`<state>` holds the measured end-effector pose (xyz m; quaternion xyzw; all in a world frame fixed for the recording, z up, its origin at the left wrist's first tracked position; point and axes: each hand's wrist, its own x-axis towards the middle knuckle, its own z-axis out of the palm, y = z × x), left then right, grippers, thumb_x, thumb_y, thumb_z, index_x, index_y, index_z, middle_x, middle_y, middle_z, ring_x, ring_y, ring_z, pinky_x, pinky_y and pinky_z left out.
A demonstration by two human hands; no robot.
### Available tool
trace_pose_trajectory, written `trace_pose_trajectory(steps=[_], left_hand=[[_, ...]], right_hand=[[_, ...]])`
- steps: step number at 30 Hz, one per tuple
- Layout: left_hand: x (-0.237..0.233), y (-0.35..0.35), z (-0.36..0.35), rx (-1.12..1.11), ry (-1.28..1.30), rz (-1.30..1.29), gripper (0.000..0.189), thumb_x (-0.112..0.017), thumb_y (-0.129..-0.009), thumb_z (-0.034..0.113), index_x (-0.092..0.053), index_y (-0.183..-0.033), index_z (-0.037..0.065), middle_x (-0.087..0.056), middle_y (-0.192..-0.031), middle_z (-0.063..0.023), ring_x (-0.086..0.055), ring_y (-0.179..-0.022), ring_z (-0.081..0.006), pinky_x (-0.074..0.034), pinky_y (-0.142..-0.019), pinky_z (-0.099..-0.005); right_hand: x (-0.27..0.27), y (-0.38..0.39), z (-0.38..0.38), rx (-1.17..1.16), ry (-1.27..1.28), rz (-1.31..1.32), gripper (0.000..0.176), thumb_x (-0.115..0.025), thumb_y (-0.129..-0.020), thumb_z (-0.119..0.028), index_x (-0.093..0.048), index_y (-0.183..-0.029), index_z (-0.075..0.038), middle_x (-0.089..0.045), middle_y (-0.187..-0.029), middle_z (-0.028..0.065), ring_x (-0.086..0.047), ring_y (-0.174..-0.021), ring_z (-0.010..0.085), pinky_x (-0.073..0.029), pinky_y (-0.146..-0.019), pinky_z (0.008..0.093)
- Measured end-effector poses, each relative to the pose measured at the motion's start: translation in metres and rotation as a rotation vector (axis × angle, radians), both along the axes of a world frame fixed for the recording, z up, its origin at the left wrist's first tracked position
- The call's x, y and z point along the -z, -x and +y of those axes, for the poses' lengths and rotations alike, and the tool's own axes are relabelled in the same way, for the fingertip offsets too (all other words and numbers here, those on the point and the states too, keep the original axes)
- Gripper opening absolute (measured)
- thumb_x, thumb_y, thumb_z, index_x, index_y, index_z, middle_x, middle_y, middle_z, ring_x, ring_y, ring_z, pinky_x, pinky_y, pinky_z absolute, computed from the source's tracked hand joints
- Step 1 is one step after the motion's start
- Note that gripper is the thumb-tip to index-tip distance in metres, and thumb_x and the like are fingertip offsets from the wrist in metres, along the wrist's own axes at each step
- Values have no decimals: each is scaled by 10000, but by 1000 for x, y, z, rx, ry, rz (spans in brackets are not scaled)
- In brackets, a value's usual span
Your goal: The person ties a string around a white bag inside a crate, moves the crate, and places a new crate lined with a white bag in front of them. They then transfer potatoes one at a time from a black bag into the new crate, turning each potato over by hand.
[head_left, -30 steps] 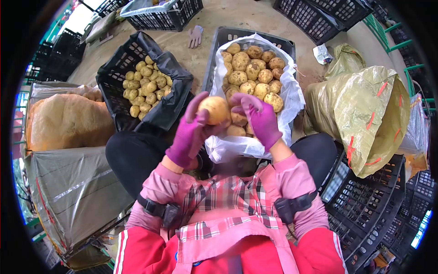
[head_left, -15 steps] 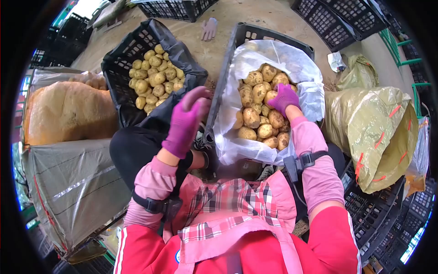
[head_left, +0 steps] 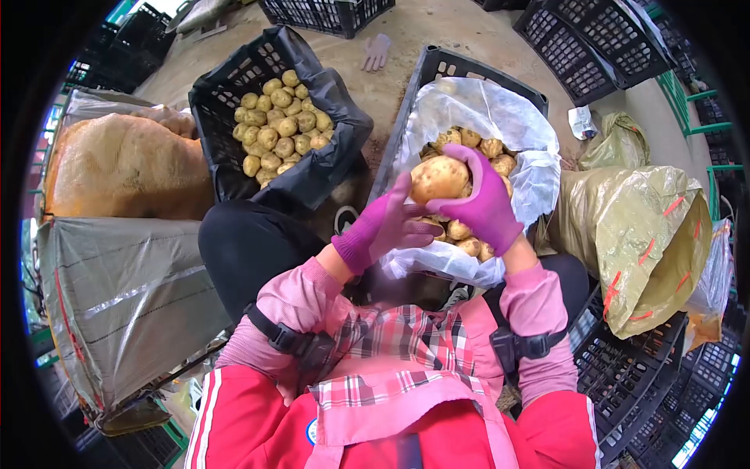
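1. Toward one o'clock from the middle of the view, a large potato (head_left: 440, 179) sits in the right hand (head_left: 484, 199), whose fingers and thumb are clamped around its far and right sides.
2. The left hand (head_left: 383, 227) is at twelve, close to the potato's seven-o'clock side, thumb raised apart from the fingers; I cannot tell whether it touches.
3. Both hands wear purple gloves.
4. Under the held potato, at two o'clock, a black crate (head_left: 492, 76) with a white liner (head_left: 484, 105) contains more potatoes (head_left: 469, 139).
5. At eleven o'clock, a dark-lined crate (head_left: 226, 82) holds smaller-looking potatoes (head_left: 285, 125).
6. At twelve, a loose glove (head_left: 376, 52) lies on the floor.
7. At three, a yellow-green sack (head_left: 625, 234) gapes open.
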<state>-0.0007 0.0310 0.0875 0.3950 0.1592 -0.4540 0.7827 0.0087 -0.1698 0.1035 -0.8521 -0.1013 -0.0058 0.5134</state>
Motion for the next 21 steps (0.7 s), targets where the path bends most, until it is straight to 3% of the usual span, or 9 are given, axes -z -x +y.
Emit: trace_pose_trajectory(steps=[2, 5, 8, 9, 13, 16, 17, 20, 21], left_hand=[[-2, 1, 1, -48, 36, -140, 656, -460, -987, 571, -369, -1445, 110, -572, -1259, -81, -646, -1000, -168, -562, -824, -282], [-2, 6, -3, -95, 72, -324, 634, -468, -1002, 515, -305, -1480, 131, -528, -1303, -98, -637, -1016, -174, -570, -807, -290], [-18, 9, -8, -158, -64, -450, 646, -504, -1005, 460, -257, -1496, 120, -483, -1337, -123, -623, -1072, -208, -572, -849, -325], [-14, 9, -8, -163, -110, -532, 635, -492, -1021, 412, -220, -1506, 106, -460, -1353, -125, -616, -1101, -230, -571, -886, -358], [5, 5, -15, -285, -322, -919, 606, -412, -1042, 427, -245, -1504, 72, -479, -1348, -126, -636, -1064, -228, -605, -814, -335], [-1, -4, -3, -212, -273, -784, 602, -369, -1043, 471, -332, -1474, 52, -525, -1314, -134, -656, -1030, -233, -614, -768, -317], [-7, -5, -5, -237, -300, -759, 556, -396, -1047, 440, -442, -1394, 9, -558, -1269, -147, -669, -1006, -249, -600, -762, -294], [22, -17, 4, -106, -404, -852, 587, -374, -1040, 483, -425, -1414, 34, -554, -1299, -147, -673, -1032, -259, -613, -764, -318], [16, -17, 3, -86, -325, -725, 592, -386, -1036, 489, -423, -1414, 35, -555, -1297, -149, -675, -1029, -262, -610, -784, -328]], right_hand=[[-4, 21, 13, -36, -174, 37, 838, -883, -679, -337, -491, -1347, -18, -541, -1313, 140, -520, -1252, 253, -413, -1050, 357], [-1, 37, 15, 26, -484, 222, 876, -760, -815, -503, -390, -1442, -16, -484, -1399, 147, -462, -1317, 236, -378, -1081, 353], [5, 40, 15, 20, -392, 173, 880, -593, -891, -597, -308, -1492, -22, -449, -1444, 154, -419, -1355, 228, -365, -1092, 360], [6, 39, 14, 10, -394, 167, 835, -564, -927, -567, -295, -1498, -19, -450, -1431, 168, -458, -1325, 252, -421, -1056, 365], [6, 40, 20, 43, -723, 396, 836, -554, -935, -568, -265, -1518, -43, -472, -1387, 164, -499, -1276, 258, -480, -1014, 375], [20, 39, 17, 49, -853, 438, 842, -565, -929, -577, -250, -1534, -82, -513, -1327, 142, -491, -1270, 260, -480, -1012, 392], [21, 39, 16, 36, -901, 436, 834, -571, -933, -562, -247, -1535, -83, -510, -1327, 141, -492, -1270, 265, -481, -1013, 397], [10, 38, 11, 12, -871, 424, 815, -583, -941, -530, -251, -1533, -78, -475, -1373, 141, -481, -1288, 271, -446, -1048, 409], [6, 38, 10, 6, -831, 422, 810, -586, -943, -523, -254, -1532, -76, -459, -1397, 141, -474, -1298, 271, -428, -1065, 413]])
